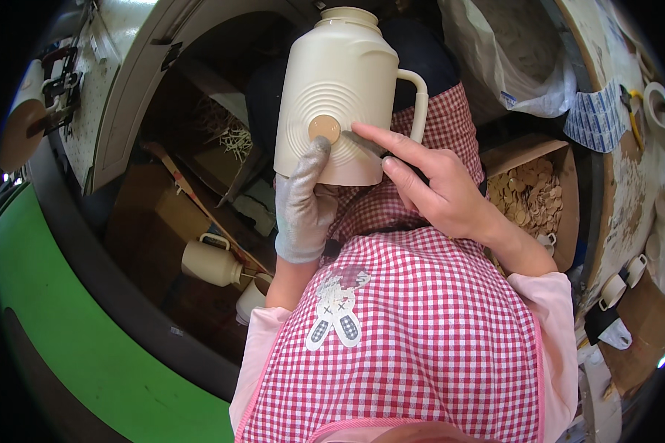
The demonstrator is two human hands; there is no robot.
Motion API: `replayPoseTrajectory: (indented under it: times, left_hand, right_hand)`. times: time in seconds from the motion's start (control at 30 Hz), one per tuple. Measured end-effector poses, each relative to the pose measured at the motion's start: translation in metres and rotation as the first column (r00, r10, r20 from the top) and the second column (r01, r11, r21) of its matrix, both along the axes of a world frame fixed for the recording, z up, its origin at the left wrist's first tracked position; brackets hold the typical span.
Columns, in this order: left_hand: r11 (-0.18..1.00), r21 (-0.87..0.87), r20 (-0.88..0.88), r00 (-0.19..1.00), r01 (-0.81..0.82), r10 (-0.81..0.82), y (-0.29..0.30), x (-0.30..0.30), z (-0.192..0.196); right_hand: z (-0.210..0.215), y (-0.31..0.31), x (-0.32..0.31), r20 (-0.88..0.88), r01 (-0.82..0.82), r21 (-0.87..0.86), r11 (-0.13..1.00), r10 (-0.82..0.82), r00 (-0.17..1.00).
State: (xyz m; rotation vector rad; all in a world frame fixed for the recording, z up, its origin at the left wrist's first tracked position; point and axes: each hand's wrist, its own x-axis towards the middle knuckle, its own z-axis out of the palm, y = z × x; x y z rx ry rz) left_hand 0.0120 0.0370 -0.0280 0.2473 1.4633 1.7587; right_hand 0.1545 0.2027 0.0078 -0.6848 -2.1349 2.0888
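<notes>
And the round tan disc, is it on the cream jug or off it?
On: the disc sits against the jug's side, and the left hand has its thumb at the disc's lower edge.

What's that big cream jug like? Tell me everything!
The jug is cream and looks like plastic, with a narrower neck, a looped handle on the right and rings around a tan disc. It's held up over the lap, neck pointing away. The gloved left hand grips its base, thumb on the disc; the right hand seems to touch the rings.

No lettering can be read, the marks on the blue-and-white sheet (pixel 597 119) being too small
</notes>
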Motion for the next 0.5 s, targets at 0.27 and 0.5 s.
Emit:
replayPoseTrajectory:
  times: [0.27, 0.5]
  left_hand:
    - [0.994, 0.048, 0.242, 0.966, -0.102, 0.087, 0.008, 0.004, 0.010]
    - [0.995, 0.001, -0.083, 0.992, -0.100, 0.100, 0.032, 0.012, 0.016]
  right_hand:
    - [-0.003, -0.015, -0.004, 0.007, -0.032, 0.604, 0.796, 0.034, 0.999]
    - [0.006, 0.009, -0.002, -0.030, 0.086, 0.435, 0.896, -0.082, 0.996]
